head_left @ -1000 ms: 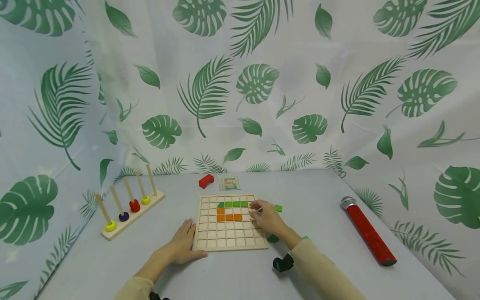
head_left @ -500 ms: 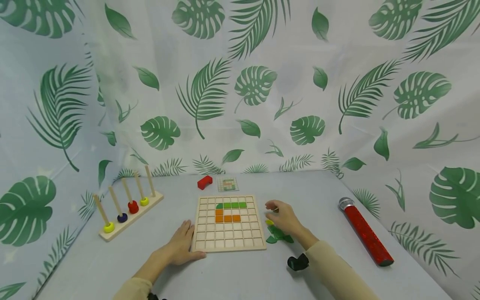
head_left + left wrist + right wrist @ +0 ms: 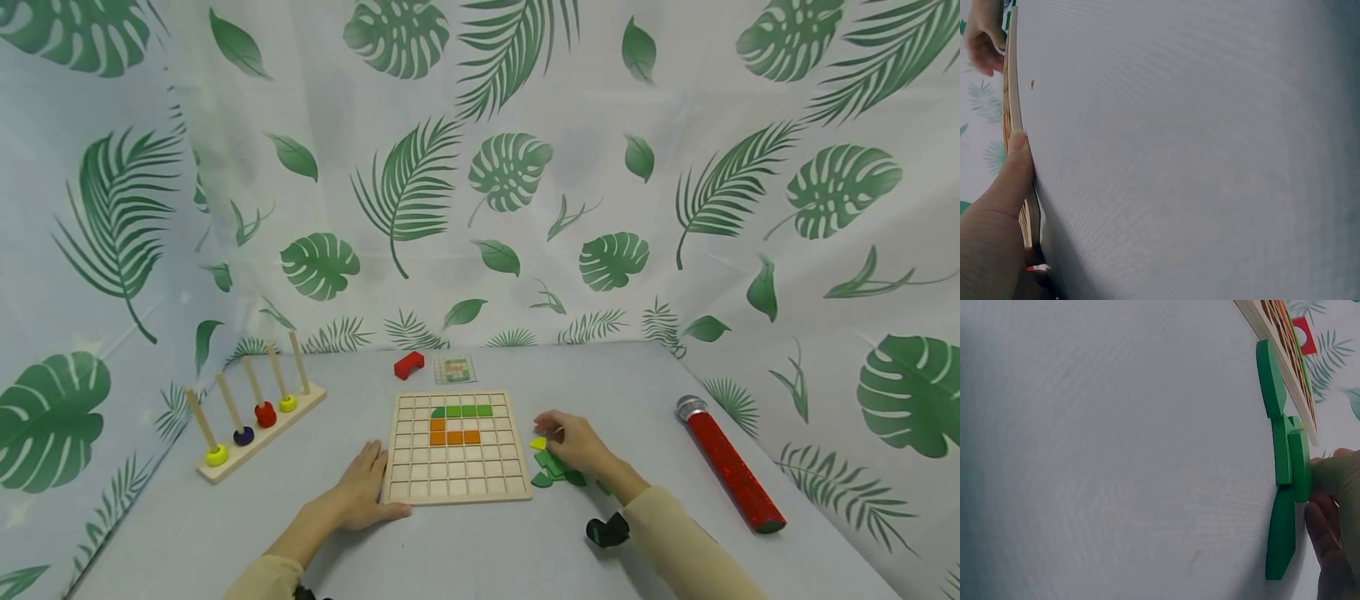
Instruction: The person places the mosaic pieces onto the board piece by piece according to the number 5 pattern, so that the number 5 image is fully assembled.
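Over the last sec or so, the R hand (image 3: pixel 573 442) has been moved off the R side of the wooden grid bd (image 3: pixel 459 472) and brought down to the loose green tiles (image 3: pixel 553 467) on the tabletop (image 3: pixel 465 554), just beside the bd's R edge. More of a yellow tile (image 3: pixel 538 443) is now exposed at the far end of that pile, nr the fingertips. No tile has been added to or taken off the bd in that time: the same row is seen, w/ a dark green rounded tile (image 3: pixel 438 412) followed by three light green square tiles (image 3: pixel 469 411), & below it an L-shape of orange square tiles (image 3: pixel 454 437). By that, the work is judged to be at the picking-out stage, w/ the grid only part filled & many cells bare.

The R fingers are curled toward the thumb, gap narrow, & one of the loose green tiles is met or almost met by them in the R wrist view; whether one is actually pinched can't be told. The L hand (image 3: pixel 360 492) is unchanged in pos., laid w/ fingers straightish along the bd's L edge & thumb along the front edge, nothing gripped, so the bd is prob. being steadied. Behind the bd, a printed pattern card (image 3: pixel 455 369) is laid flat beside a red arch block (image 3: pixel 408 366). Well apart, a peg stacker (image 3: pixel 300 407) is stood at L & a red microphone (image 3: pixel 731 467) is laid at R
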The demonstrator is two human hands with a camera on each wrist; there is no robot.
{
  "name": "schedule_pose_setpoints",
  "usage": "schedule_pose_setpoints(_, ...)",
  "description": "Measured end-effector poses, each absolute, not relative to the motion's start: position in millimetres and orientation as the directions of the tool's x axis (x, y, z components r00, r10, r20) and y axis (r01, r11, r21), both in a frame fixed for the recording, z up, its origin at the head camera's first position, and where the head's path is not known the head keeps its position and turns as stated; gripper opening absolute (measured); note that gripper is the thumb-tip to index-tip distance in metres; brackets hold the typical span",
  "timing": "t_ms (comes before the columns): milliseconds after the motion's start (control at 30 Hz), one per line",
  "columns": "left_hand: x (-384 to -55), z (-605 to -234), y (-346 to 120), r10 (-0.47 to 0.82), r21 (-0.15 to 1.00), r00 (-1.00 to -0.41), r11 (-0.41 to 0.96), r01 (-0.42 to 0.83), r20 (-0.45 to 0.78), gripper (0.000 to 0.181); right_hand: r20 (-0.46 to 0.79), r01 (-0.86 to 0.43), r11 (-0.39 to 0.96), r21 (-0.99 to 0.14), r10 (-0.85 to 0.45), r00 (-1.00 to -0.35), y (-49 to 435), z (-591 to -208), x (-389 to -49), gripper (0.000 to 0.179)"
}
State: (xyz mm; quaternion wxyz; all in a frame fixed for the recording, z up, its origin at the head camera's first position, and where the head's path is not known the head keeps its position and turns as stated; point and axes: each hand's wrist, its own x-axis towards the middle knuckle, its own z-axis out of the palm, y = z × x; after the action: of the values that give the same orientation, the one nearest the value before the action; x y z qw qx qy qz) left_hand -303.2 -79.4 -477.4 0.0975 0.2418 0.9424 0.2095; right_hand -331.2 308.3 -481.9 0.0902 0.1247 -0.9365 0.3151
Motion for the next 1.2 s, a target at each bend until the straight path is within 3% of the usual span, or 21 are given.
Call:
schedule_pose_setpoints(367, -303, -477, -79, 0.501, 0.434, -0.862, 0.795, 0.424, -0.076, 0.104, 0.180, -0.264, 0.775, -0.574, -0.195, -0.964, 302, -481, -330, 0.037)
schedule_pose_setpoints(700, -304, -478, -80, 0.505, 0.438, -0.860, 0.792, 0.426, -0.077, 0.105, 0.254, -0.333, 0.755, -0.564, -0.225, -0.941, 298, -480, -331, 0.032)
schedule_pose_setpoints(1200, -303, -477, -79, 0.502, 0.439, -0.862, 0.792, 0.424, -0.073, 0.105, 0.258, -0.304, 0.774, -0.556, -0.187, -0.948, 294, -483, -333, 0.024)
